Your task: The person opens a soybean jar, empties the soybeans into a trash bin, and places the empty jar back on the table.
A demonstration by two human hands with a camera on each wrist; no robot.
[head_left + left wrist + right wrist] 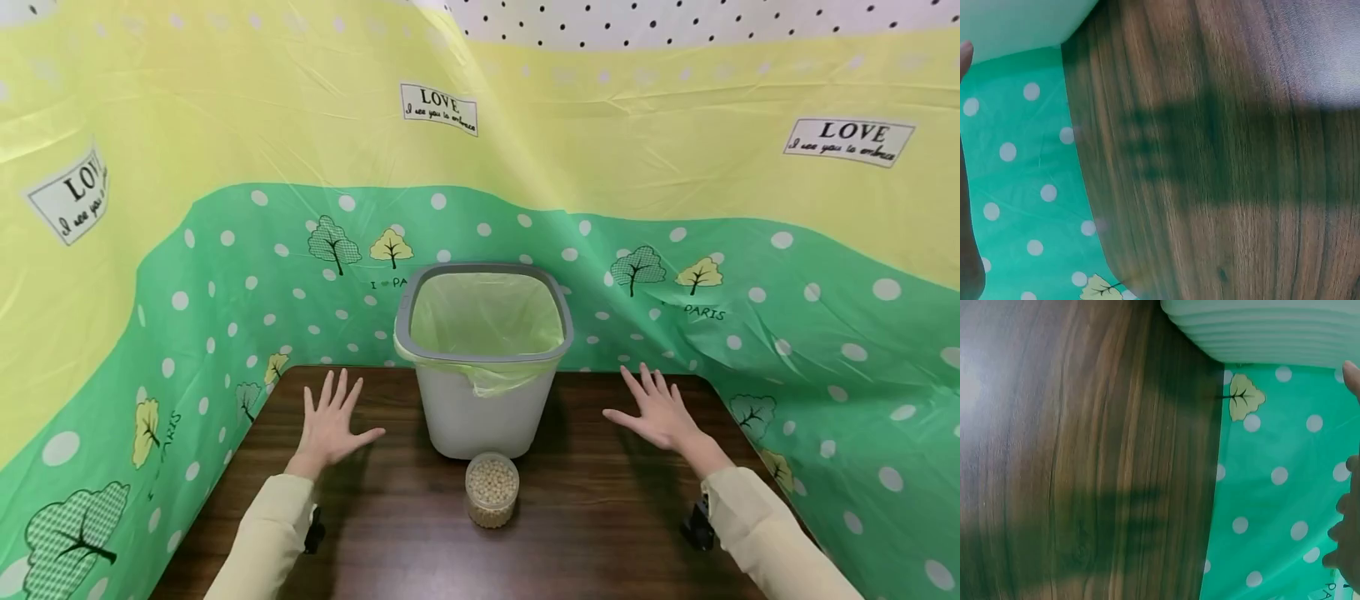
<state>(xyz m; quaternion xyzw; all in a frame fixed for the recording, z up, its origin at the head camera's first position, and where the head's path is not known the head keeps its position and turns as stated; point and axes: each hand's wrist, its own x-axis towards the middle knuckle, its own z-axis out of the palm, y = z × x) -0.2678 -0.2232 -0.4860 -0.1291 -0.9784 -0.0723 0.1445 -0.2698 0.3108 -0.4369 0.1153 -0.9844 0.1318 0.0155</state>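
A grey-rimmed trash bin (pixel 480 408) stands at the back middle of the table, lined with a pale green plastic bag (pixel 491 379) folded over its rim. Directly in front of it is a round clear jar (pixel 491 490) filled with small beige balls or beans. To the left of the bin my left hand (pixel 330 425) is held over the table with its fingers spread, holding nothing. On the other side my right hand (pixel 660 412) is also spread and holds nothing. Both hands are apart from the bin and the jar.
The dark wooden table (pixel 570 542) has rounded back corners. A green and yellow patterned curtain (pixel 300 125) hangs behind it and along both sides. Each wrist carries a small black device, such as the one on the right wrist (pixel 699 523). Hand shadows fall on the tabletop.
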